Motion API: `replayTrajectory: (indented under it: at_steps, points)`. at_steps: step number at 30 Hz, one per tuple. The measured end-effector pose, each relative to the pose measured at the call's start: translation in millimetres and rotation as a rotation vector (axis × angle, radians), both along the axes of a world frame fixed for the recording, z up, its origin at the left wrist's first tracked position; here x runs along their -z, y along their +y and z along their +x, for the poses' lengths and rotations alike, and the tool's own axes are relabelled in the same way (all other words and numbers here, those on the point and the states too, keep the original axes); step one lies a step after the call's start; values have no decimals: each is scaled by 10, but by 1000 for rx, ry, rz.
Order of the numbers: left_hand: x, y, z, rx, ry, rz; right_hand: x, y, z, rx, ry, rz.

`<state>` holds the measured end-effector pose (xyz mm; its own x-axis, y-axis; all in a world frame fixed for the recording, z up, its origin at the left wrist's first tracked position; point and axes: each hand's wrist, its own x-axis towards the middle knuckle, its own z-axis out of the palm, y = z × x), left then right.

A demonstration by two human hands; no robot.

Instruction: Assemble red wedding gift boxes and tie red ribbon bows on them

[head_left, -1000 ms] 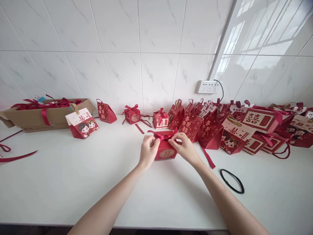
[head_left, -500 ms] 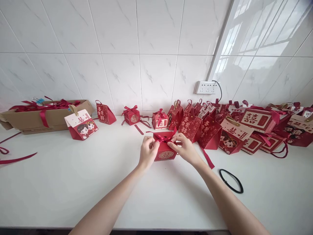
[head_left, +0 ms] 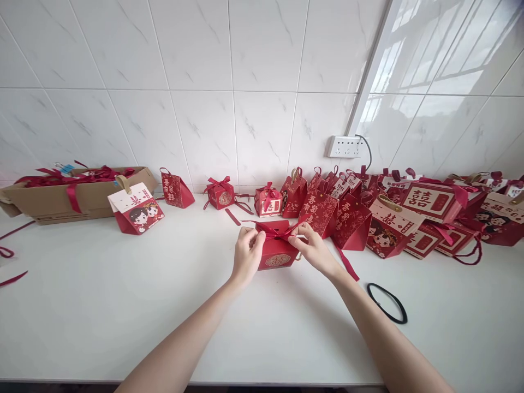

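Observation:
A red gift box (head_left: 277, 261) with a round gold pattern on its front stands on the white table (head_left: 229, 338) before me. Across its top runs a red ribbon (head_left: 277, 234) in a bow. On the left side of the bow, my left hand (head_left: 247, 251) is closed with thumb and fingers pinching the ribbon. My right hand (head_left: 311, 245) pinches the ribbon on the other side, beside the box's right edge. The fingers hide parts of the bow's loops.
Several finished-looking red boxes (head_left: 352, 221) crowd the right and back. A cardboard box (head_left: 45, 202) of ribbons stands at the left. A black loop band (head_left: 387, 303) lies right of my arm. A power strip (head_left: 347, 146) is on the tiled wall.
My right hand has shifted slightly right, drawing the ribbon outward, and the bow is wider. My left hand is nearly still. A loose ribbon at the far left has slid further left.

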<state>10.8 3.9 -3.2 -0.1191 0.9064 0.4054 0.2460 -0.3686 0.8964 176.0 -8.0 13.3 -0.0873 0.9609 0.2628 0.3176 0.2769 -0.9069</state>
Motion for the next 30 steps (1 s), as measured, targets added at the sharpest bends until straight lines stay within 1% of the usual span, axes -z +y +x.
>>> replayTrajectory:
  at_steps: [3,6,8,12,14,16,18,22,24,30]
  points:
    - [-4,-6,4,-5,-38,23,2,4,-2,-4,3,-1]
    - [-3,-13,6,32,-62,-2,22,14,-12,-17,-26,34]
    - [1,-7,5,73,-97,-47,35,17,-21,-17,-58,65]
    - [2,43,-8,213,-240,-173,40,8,-28,8,-109,162]
    - [-4,65,-14,228,-268,-189,31,0,-24,21,-133,207]
    - [-16,65,-15,205,-276,-177,21,-7,-18,18,-154,218]
    - [-29,41,-12,164,-265,-130,12,-12,-11,-2,-172,213]
    - [-41,-21,-12,92,-121,4,-1,-21,2,-39,-189,249]
    - [-31,-25,-27,104,-80,24,-10,-26,11,-60,-206,256]
    - [-13,15,-84,182,-78,40,-36,-35,60,-101,-222,247]
